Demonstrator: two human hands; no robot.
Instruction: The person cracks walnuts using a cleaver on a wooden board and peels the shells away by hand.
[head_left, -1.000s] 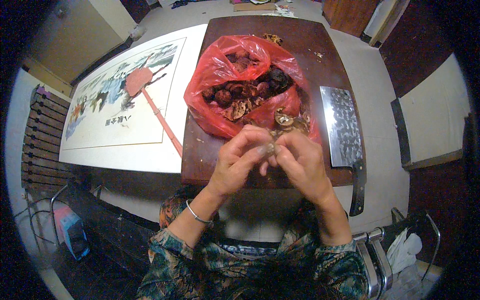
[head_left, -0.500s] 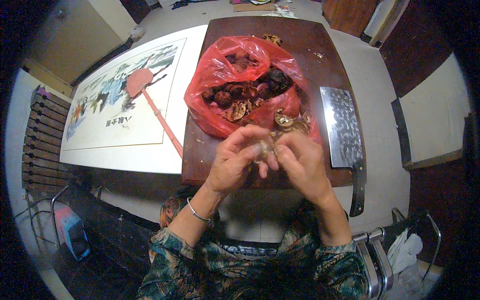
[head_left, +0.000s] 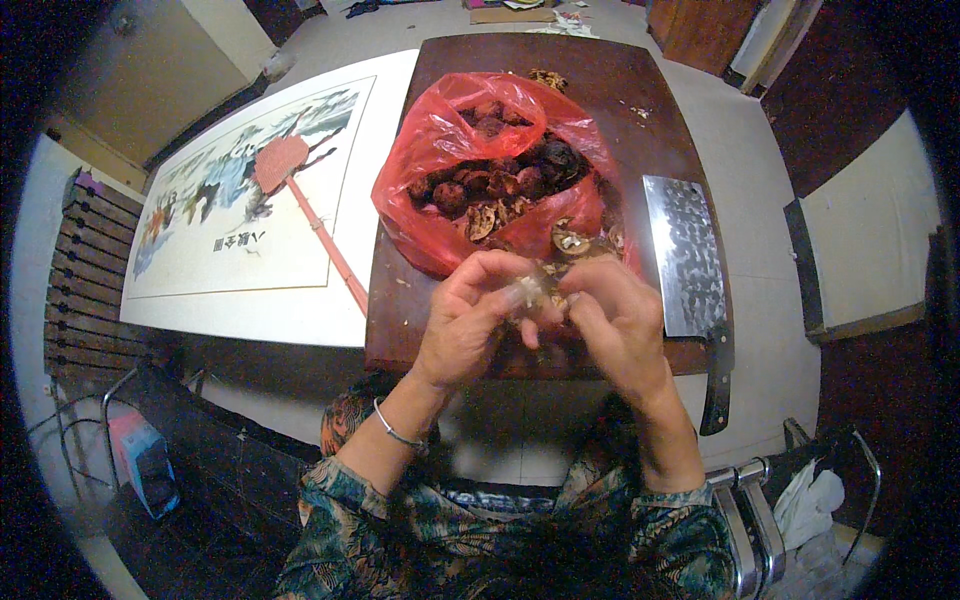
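Note:
Over the near edge of the dark wooden table, my left hand [head_left: 462, 325] pinches a small pale piece of walnut kernel [head_left: 530, 290] between thumb and fingers. My right hand [head_left: 622, 325] is curled right beside it, thumb pressed toward the fingers; what it grips, if anything, is blurred. Just beyond my hands, a red plastic bag [head_left: 425, 248] lies open, filled with dark, round walnuts [head_left: 450, 197] and some broken shells. A cracked walnut half [head_left: 571, 241] with pale flesh rests at the bag's near right side, partly behind my right hand.
A cleaver [head_left: 688, 255] lies along the table's [head_left: 620, 90] right side, its black handle over the near edge. To the left, a pink fly swatter [head_left: 318, 232] rests on a white board [head_left: 370, 130] with a painted picture. Shell bits [head_left: 547, 79] lie behind the bag.
My right hand has shifted slightly right, its fingers drawing a little away from the left. My left hand stays nearly in place with the kernel piece.

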